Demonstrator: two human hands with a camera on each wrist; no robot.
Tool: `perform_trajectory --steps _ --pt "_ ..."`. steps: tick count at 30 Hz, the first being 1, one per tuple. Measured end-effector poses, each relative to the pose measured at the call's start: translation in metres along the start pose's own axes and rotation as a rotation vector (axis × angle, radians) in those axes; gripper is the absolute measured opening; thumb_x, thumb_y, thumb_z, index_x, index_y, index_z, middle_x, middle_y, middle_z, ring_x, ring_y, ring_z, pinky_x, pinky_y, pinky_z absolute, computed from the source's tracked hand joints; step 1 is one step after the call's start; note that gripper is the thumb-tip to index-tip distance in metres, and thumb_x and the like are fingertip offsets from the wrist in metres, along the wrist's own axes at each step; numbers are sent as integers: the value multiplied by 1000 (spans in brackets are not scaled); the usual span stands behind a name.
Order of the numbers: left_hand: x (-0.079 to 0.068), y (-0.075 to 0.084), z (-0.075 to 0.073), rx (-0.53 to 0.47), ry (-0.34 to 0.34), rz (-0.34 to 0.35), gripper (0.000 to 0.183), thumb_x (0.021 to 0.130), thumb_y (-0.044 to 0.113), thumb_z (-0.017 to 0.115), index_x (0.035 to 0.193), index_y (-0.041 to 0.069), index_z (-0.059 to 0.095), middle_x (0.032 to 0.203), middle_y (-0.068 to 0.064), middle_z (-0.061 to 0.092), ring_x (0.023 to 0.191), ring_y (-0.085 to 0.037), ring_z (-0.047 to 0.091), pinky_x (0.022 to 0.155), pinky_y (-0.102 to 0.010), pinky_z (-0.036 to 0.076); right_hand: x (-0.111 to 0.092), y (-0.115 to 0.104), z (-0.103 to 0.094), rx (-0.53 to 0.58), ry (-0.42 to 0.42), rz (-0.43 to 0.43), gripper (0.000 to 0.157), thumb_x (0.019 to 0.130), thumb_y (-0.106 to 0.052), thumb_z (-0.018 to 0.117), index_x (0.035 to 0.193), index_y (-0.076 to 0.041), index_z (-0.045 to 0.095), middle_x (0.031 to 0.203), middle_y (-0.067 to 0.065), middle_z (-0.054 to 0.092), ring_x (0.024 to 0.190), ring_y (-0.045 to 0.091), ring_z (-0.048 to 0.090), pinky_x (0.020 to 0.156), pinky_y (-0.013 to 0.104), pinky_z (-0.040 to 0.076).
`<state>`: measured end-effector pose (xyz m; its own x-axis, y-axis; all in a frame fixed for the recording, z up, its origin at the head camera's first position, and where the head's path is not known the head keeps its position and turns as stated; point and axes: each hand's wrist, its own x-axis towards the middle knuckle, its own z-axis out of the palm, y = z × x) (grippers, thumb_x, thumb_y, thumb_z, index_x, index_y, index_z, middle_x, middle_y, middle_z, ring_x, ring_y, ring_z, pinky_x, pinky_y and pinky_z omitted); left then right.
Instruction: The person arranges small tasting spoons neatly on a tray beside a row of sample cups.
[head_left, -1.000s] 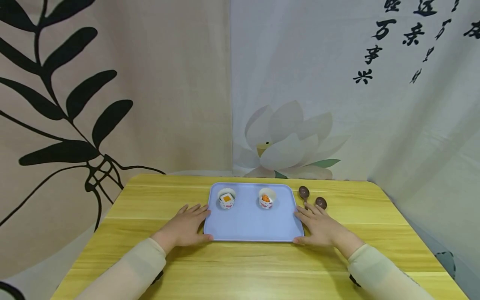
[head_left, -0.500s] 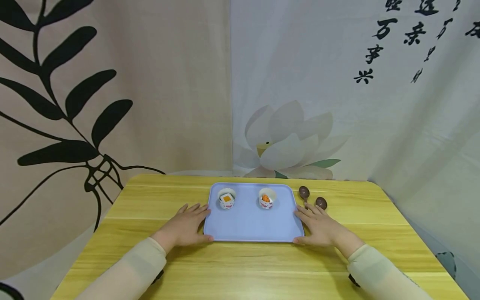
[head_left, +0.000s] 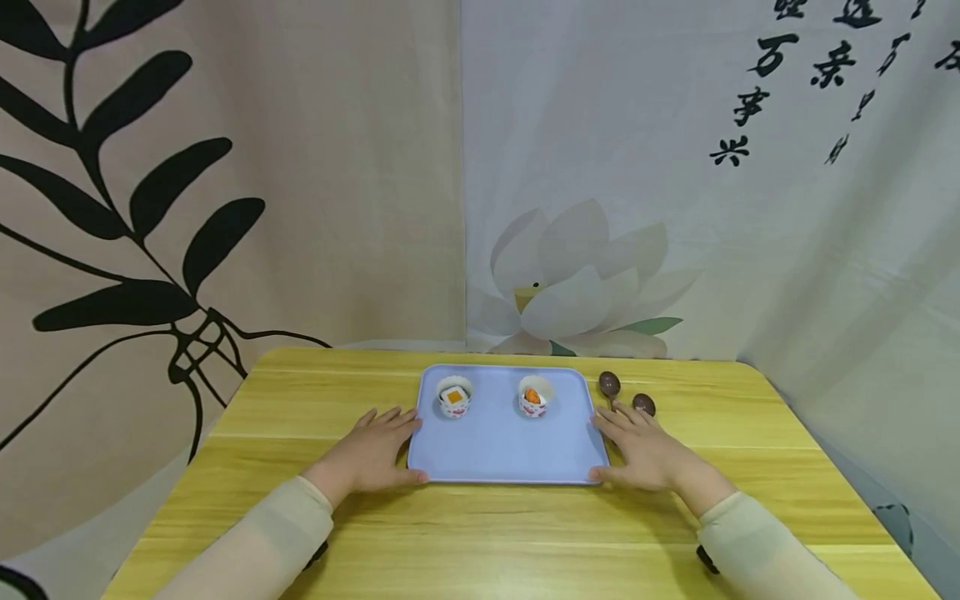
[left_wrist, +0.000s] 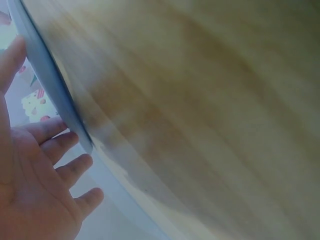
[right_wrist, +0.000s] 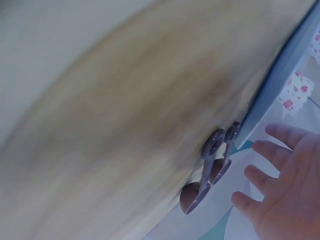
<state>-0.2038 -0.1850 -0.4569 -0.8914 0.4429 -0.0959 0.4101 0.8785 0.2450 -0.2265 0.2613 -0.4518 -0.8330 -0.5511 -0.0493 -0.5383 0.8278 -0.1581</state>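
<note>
A light blue rectangular tray point(head_left: 495, 450) lies on the table. My left hand point(head_left: 375, 454) is at its left edge, fingers extended, thumb at the near left corner. On the opposite edge my right hand point(head_left: 648, 450) is spread, with fingertips right at the rim and thumb by the near right corner. Two small patterned paper cups stand on the tray: the left cup point(head_left: 454, 412) holds a white piece with an orange square, the right cup point(head_left: 531, 411) an orange piece. The left wrist view shows straight, parted fingers point(left_wrist: 60, 145) by the tray's side.
Two dark brown spoons lie beyond my right hand: one spoon point(head_left: 609, 384) close to the tray, the other spoon point(head_left: 643, 405) further right. Their handles are partly hidden by the fingers. The wooden table point(head_left: 480, 542) ends at a printed curtain point(head_left: 375, 208) behind.
My right hand has shifted very slightly right, its thumb drawing back from the tray's corner. The left hand, tray and cups stay in place.
</note>
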Motion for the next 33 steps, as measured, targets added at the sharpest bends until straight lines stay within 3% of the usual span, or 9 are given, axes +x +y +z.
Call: perform_trajectory --steps 12,21,28,33 --pt "0 -2 3 4 0 -7 98 83 71 65 150 2 45 158 -13 37 146 -41 30 116 -64 17 -1 4 -2 61 73 10 83 93 -61 59 150 -2 44 157 21 36 144 49 26 114 66 20" --pt "0 0 -1 -20 -7 -10 99 83 70 65 150 2 44 159 -13 36 146 -41 30 117 -64 16 0 8 -9 157 132 24 73 95 -39 68 146 8 44 148 29 44 137 51 38 110 64 32" --pt "0 0 -1 -20 -15 -12 99 82 70 66 150 1 44 159 -14 35 146 -41 29 117 -64 16 -4 12 -20 213 99 89 64 98 -34 65 145 5 47 146 28 47 135 50 42 108 64 35" --pt "1 1 -2 -17 -22 -15 99 82 69 67 150 1 43 159 -13 35 146 -41 29 117 -63 16 -6 14 -26 242 108 160 59 99 -32 64 141 7 51 135 26 57 121 44 56 100 60 44"
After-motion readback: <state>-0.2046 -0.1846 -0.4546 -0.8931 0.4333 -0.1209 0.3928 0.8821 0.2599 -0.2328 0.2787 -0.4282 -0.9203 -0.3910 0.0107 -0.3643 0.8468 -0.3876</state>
